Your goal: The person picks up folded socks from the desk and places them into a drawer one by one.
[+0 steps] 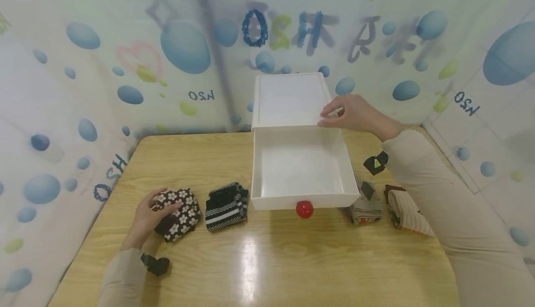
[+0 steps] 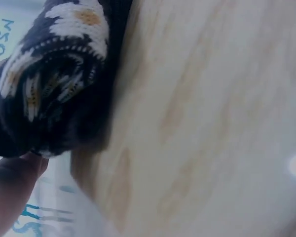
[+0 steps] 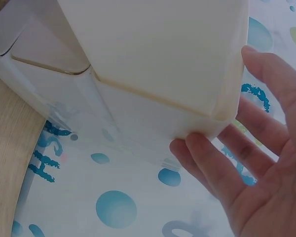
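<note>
At the left, my left hand (image 1: pixel 149 214) grips a folded pair of dark socks (image 1: pixel 179 215) with white flowers, thumb on top. In the left wrist view the folded edge of these knit socks (image 2: pixel 64 74) shows close up, above the table. My right hand (image 1: pixel 355 114) touches the right edge of a white drawer box (image 1: pixel 290 100), fingertips at its front corner. The right wrist view has the fingers spread and lightly bent about the corner of the box (image 3: pixel 158 106). Its drawer (image 1: pixel 303 167), with a red ball knob (image 1: pixel 305 209), is pulled out and shows a bare floor.
Black-and-white striped folded socks (image 1: pixel 227 206) lie left of the drawer. Grey folded socks (image 1: pixel 366 205) and cream ribbed ones (image 1: pixel 407 209) lie right of it, the latter partly behind my right sleeve. Everything stands on a wooden table (image 1: pixel 200 270) before a patterned curtain (image 1: pixel 184 98).
</note>
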